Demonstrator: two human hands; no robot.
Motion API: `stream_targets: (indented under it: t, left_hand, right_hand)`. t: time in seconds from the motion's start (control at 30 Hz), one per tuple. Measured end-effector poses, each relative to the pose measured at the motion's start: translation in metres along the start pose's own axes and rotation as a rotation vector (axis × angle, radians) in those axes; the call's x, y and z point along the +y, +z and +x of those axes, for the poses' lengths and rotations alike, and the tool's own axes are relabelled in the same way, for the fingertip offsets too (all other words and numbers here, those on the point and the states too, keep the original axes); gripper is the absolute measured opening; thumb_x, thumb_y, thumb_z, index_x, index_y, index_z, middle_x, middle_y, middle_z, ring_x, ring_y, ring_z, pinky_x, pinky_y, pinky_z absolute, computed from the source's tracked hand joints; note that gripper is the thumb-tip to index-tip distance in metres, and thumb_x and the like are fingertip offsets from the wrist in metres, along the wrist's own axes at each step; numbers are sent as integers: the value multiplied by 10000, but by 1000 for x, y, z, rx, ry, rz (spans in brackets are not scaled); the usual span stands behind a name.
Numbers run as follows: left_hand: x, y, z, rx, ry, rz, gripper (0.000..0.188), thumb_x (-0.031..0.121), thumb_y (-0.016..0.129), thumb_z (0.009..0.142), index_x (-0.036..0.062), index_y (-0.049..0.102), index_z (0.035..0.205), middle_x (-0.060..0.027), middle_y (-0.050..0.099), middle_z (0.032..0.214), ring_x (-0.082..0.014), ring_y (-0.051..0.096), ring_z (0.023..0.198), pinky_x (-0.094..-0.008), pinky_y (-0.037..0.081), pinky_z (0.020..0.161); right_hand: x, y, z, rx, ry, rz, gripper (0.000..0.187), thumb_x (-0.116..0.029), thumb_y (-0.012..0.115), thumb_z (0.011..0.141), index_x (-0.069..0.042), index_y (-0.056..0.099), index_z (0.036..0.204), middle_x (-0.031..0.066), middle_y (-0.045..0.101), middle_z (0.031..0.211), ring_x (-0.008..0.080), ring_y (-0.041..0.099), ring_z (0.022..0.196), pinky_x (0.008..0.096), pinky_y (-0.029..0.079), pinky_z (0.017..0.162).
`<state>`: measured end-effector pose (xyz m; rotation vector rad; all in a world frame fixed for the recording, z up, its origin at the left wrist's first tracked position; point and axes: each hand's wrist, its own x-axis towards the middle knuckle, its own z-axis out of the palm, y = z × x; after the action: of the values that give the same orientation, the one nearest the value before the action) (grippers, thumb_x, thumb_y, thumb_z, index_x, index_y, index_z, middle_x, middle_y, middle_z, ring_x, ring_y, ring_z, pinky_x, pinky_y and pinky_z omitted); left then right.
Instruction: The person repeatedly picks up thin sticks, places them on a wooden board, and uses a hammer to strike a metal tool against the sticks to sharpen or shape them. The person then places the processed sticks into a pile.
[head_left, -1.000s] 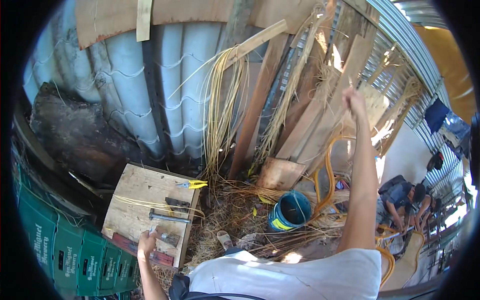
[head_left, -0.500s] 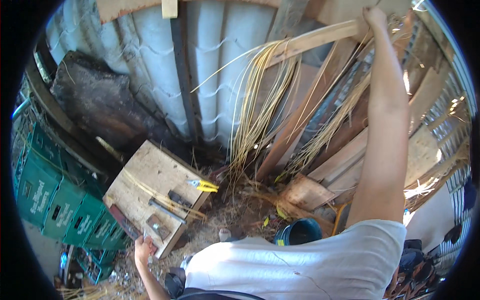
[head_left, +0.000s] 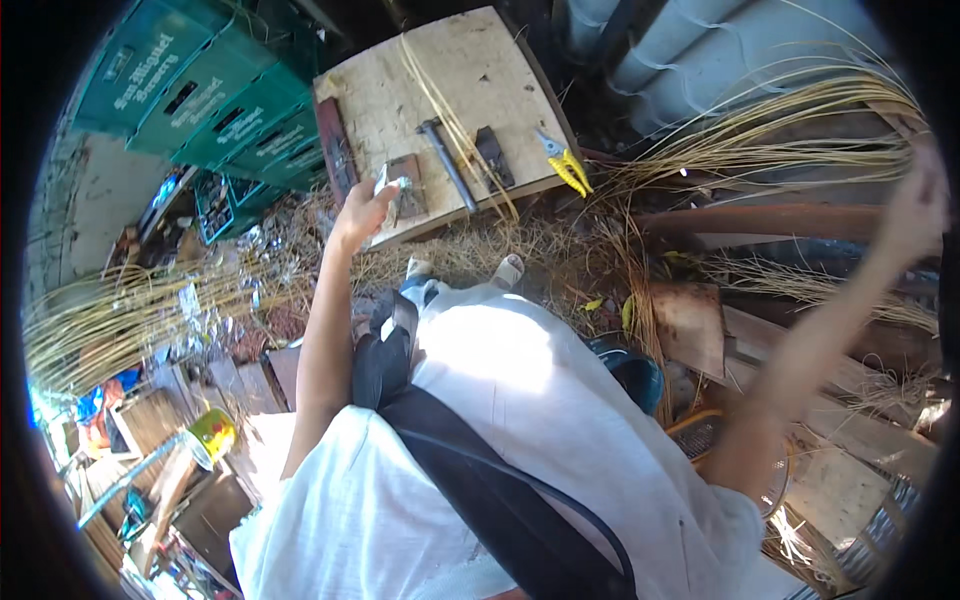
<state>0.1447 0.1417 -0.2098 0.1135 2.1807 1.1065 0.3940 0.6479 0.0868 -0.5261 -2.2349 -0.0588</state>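
yellow strands (head_left: 790,110) are spread in a long loose bundle at the upper right, in front of the grey corrugated sheets (head_left: 740,45), with their ends trailed toward the straw-covered ground (head_left: 555,245). the right hand (head_left: 925,195) is held out at the far right edge, just beside the end of this bundle; it is blurred, so how far its fingers are open, and whether any strand is gripped, cannot be told. the left hand (head_left: 365,212) is placed at the near left corner of the desk (head_left: 500,55), with its fingers curled nearly closed; a small pale thing (head_left: 381,178) is seen at its fingertips, apparently pinched, though its kind cannot be made out. next to that hand a flat brown block (head_left: 408,203) is laid on the desk. farther right, a hammer (head_left: 450,170) is set down with its handle toward the near edge, and a few thin strips (head_left: 432,88) are stretched across the desk, between the hammer and a dark block (head_left: 493,157). yellow-handled pliers (head_left: 568,172) are laid at the right edge. along the left edge a dark reddish bar (head_left: 335,145) is laid. green crates (head_left: 200,105) are stacked to the left of the desk, and a dark bucket (head_left: 640,380) is partly hidden by the white shirt (head_left: 560,400)
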Motion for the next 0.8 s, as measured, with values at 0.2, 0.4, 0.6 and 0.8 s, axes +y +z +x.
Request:
stream_targets:
  t: [0.2, 0.4, 0.6, 0.8]
  left_hand:
    - [-3, 30, 6, -13, 52, 14, 226, 264, 580, 909, 42, 577, 870, 41, 431, 581, -49, 375, 450, -236, 309, 396]
    - [11, 27, -1, -112, -26, -35, 216, 254, 591, 901, 41, 604, 865, 33, 474, 640, -50, 390, 479, -235, 319, 403]
    - [0, 18, 16, -276, 9, -4, 264, 300, 624, 883, 37, 624, 870, 9, 541, 691, -54, 422, 493, -230, 332, 408]
    - [19, 40, 13, -478, 82, -224, 284, 321, 661, 854, 39, 663, 880, -33, 634, 727, -75, 548, 561, -220, 362, 405]
  right_hand:
    - [-177, 230, -250, -727, 448, 678, 147, -150, 577, 862, -51, 659, 932, 143, 671, 865, 259, 657, 810, 345, 504, 752]
    - [-198, 297, -399, -1222, 553, 291, 278, -267, 649, 783, -102, 664, 1007, 195, 613, 1138, 357, 588, 1063, 408, 456, 926]
    - [-209, 302, -402, -1174, 529, 782, 171, -191, 585, 883, -41, 633, 950, 92, 666, 993, 245, 624, 954, 344, 449, 878]
    - [-284, 218, -304, -996, 929, 1223, 209, -231, 549, 937, -38, 625, 909, -1, 576, 681, 43, 523, 531, 193, 425, 461]
